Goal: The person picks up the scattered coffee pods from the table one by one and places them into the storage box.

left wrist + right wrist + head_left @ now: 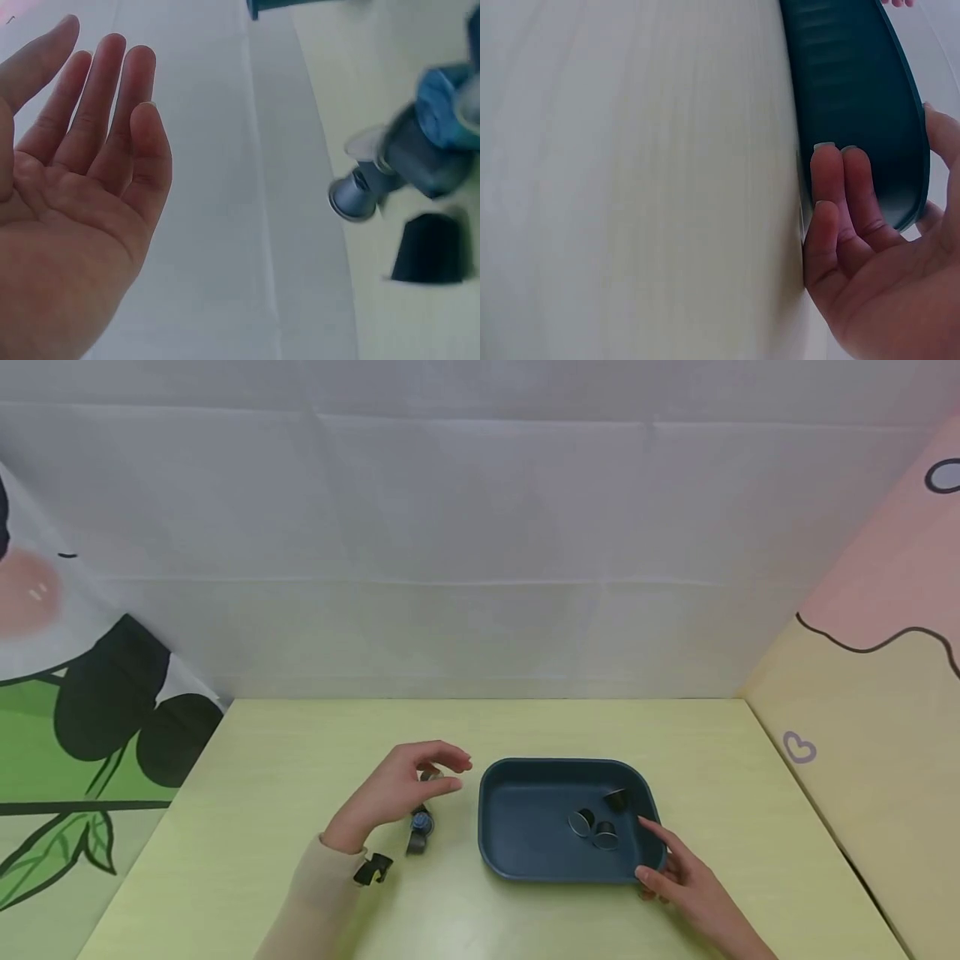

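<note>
My left hand [401, 785] hovers above the table left of the tray, its fingers loosely bent and apart from the thumb, with nothing between them. Beneath and beside it lie several small coffee capsules, among them a blue capsule [422, 821] and a dark capsule [429, 251]; the hand partly hides some in the head view. A dark blue rectangular tray [525, 860] holds three dark capsules [605, 836] in its right half. At the tray's right end, my right hand [686, 885] grips the edge, fingers against the outer wall [847, 90] and low side.
The pale yellow table [300, 727] meets a grey-white cloth backdrop [480, 543] behind. A printed panel [105, 710] stands on the left and a pink-and-cream panel [862, 693] on the right. A black clip [372, 869] shows beside the left sleeve [318, 893].
</note>
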### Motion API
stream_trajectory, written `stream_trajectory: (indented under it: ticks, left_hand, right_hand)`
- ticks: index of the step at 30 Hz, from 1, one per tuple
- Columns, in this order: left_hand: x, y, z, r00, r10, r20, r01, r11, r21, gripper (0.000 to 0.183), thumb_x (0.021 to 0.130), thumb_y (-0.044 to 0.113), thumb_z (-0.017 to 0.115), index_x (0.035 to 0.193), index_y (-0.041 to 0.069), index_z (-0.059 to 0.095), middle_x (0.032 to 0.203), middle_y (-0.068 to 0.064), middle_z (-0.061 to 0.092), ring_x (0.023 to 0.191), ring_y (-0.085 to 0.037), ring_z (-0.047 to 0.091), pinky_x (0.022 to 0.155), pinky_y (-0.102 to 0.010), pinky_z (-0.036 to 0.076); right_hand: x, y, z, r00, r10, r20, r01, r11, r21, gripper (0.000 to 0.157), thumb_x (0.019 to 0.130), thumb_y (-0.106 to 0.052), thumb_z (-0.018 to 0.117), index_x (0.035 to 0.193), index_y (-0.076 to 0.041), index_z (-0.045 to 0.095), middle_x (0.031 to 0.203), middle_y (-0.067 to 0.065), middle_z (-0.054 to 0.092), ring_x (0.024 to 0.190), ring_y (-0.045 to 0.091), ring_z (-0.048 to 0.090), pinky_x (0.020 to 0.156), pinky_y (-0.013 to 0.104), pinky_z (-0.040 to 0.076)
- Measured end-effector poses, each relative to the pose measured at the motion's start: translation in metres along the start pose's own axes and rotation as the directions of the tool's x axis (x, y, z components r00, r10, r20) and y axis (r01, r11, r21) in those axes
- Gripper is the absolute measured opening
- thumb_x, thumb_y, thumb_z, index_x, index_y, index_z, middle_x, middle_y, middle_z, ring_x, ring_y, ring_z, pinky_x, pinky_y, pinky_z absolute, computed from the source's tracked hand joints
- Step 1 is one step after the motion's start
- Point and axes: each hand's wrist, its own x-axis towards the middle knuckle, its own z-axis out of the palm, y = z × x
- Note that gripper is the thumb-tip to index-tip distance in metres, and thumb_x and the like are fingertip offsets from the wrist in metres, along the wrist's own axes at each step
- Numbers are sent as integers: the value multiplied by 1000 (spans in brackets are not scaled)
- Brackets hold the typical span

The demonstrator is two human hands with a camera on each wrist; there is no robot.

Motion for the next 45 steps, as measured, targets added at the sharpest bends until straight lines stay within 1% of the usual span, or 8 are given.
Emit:
stream_trajectory:
  ticks: [7, 10, 14, 18, 24, 29, 33, 45]
  left_hand:
    - [-21, -21, -13, 998, -54, -20, 55, 998, 43, 25, 93, 13, 72, 117, 19, 70, 109, 8, 70, 105, -22, 65, 87, -43, 51]
    - [-30, -29, -16, 996, -86, -23, 87, 995, 39, 25, 94, 12, 71, 118, 17, 70, 111, 2, 70, 105, -21, 65, 87, -42, 52]
    - [-41, -39, -16, 992, -123, -16, 123, 991, 48, 25, 94, 14, 71, 118, 16, 69, 113, -6, 70, 102, -19, 65, 86, -38, 52]
    - [-50, -46, -13, 989, -148, -6, 148, 987, 68, 25, 93, 15, 72, 118, 12, 69, 111, -6, 70, 99, -18, 64, 86, -34, 51]
    - [-60, -55, -8, 987, -156, 21, 155, 986, 67, 26, 92, 14, 73, 118, 10, 69, 110, -1, 71, 103, -24, 65, 86, -34, 52]
    - [-68, -63, -7, 986, -159, 50, 156, 986, 60, 27, 92, 17, 73, 118, 11, 68, 110, 0, 71, 103, -23, 65, 84, -32, 52]
    - [-72, -68, -6, 987, -155, 50, 153, 987, 50, 27, 91, 17, 74, 117, 11, 68, 110, 0, 71, 103, -22, 65, 83, -31, 53]
    - [-75, -68, -2, 987, -145, 61, 142, 988, 60, 28, 89, 15, 76, 116, 11, 68, 111, -1, 70, 103, -25, 64, 83, -32, 52]
  right_hand:
    - [-1, -1, 1, 1000, 1, 4, -1, 1000, 3, 66, 98, -22, 66, 154, -15, 33, 78, 10, 66, 71, 22, 64, 64, 27, 49]
    - [-1, -1, 2, 1000, -1, 3, 1, 1000, -2, 66, 97, -22, 67, 154, -15, 33, 78, 10, 66, 70, 22, 64, 64, 27, 49]
    - [-1, -2, 1, 1000, -6, 6, 6, 1000, 2, 66, 98, -22, 67, 154, -14, 33, 78, 11, 66, 71, 22, 64, 64, 27, 50]
    - [-1, -2, 2, 1000, -19, 2, 19, 1000, 4, 66, 97, -21, 67, 153, -13, 33, 78, 11, 66, 70, 23, 64, 63, 27, 50]
    - [-1, -2, 2, 1000, -25, -8, 25, 1000, 7, 66, 97, -21, 68, 153, -14, 34, 77, 12, 65, 69, 23, 63, 62, 28, 49]
    - [0, -1, 2, 1000, -24, -11, 25, 1000, 14, 66, 96, -21, 68, 153, -15, 34, 77, 11, 65, 70, 23, 64, 62, 28, 49]
    - [0, -1, 2, 999, -38, -16, 39, 999, 5, 66, 96, -21, 69, 153, -15, 35, 76, 11, 66, 69, 23, 64, 61, 28, 49]
    - [-1, 0, 2, 999, -41, -17, 41, 999, -5, 66, 96, -20, 68, 153, -13, 35, 76, 11, 66, 69, 23, 64, 62, 28, 50]
